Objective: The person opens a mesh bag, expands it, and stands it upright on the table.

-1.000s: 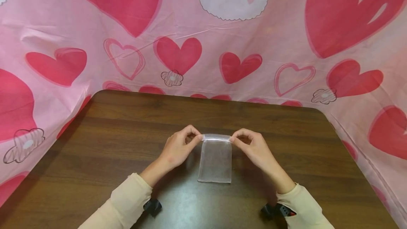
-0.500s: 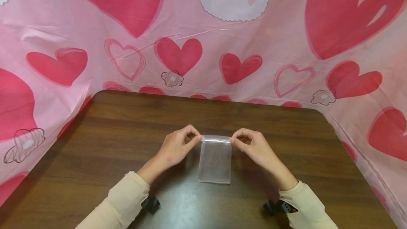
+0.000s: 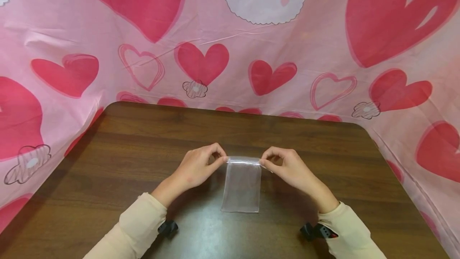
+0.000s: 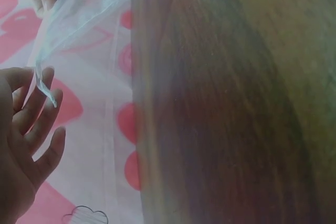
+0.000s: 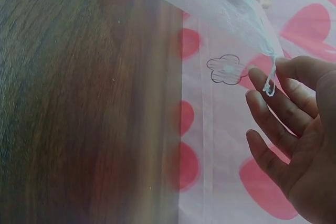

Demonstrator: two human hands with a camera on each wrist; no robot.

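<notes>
A small sheer white drawstring pouch (image 3: 242, 189) hangs between both hands, its gathered band at the top and its body see-through. My left hand (image 3: 201, 166) pinches the band's left end between thumb and index finger. At the right end, my right hand (image 3: 289, 167) pinches the band in the same way. In the left wrist view a short loop of ribbon (image 4: 46, 92) dangles by the left fingers. A knotted cord end (image 5: 270, 83) hangs below the right thumb in the right wrist view. Nothing can be seen inside the pouch.
Beneath the hands lies a dark wood-grain table (image 3: 151, 131) with rounded far corners. A pink cloth backdrop (image 3: 230, 31) printed with hearts stands behind it and along both sides. Black wrist devices (image 3: 168, 229) show under the cream sleeves (image 3: 140, 219).
Both hands have come slightly down and nearer with the pouch, whose lower edge now sits lower in the head view. The grip at both ends stays the same.
</notes>
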